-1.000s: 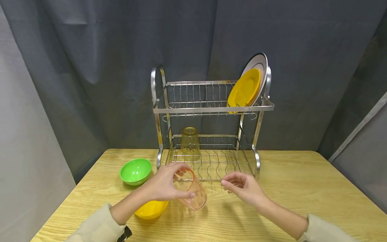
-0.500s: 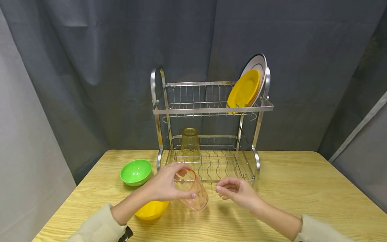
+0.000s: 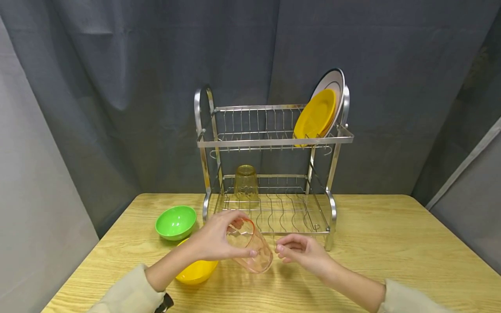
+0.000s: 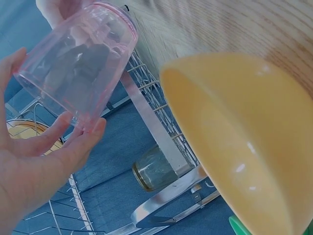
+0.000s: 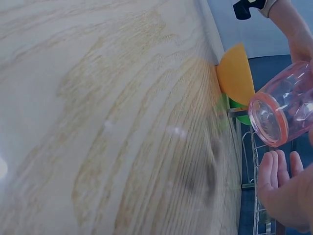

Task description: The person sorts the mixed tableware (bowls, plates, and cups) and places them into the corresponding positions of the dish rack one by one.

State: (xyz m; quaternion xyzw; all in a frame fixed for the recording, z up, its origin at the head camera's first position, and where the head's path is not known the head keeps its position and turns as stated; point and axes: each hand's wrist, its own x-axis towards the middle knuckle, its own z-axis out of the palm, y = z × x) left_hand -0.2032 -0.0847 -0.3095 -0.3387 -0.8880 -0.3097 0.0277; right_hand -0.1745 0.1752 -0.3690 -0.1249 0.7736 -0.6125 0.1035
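Note:
My left hand [image 3: 219, 237] grips a clear pink glass [image 3: 256, 254] near its rim, fingers on the far side and thumb on the near side. Tilted in the air, the glass [image 4: 78, 63] has its mouth toward that palm and its base to the lower right. Just right of the base is my right hand [image 3: 303, 256], fingers loosely curled and holding nothing. In the right wrist view a small gap separates its fingertips [image 5: 274, 164] from the glass's base [image 5: 268, 120]. Behind both hands stands a two-tier metal dish rack [image 3: 275, 142], with an upside-down amber glass [image 3: 246, 184] on its lower tier.
A yellow bowl [image 3: 197, 271] sits on the wooden table [image 3: 391, 243], partly behind the left forearm. Left of the rack is a green bowl [image 3: 176, 222]. A yellow plate [image 3: 316, 114] and a white plate [image 3: 339, 80] lean at the upper tier's right end.
My right hand has moved left and slightly down, closer to the glass's base. The left hand and pink glass have shifted very slightly right.

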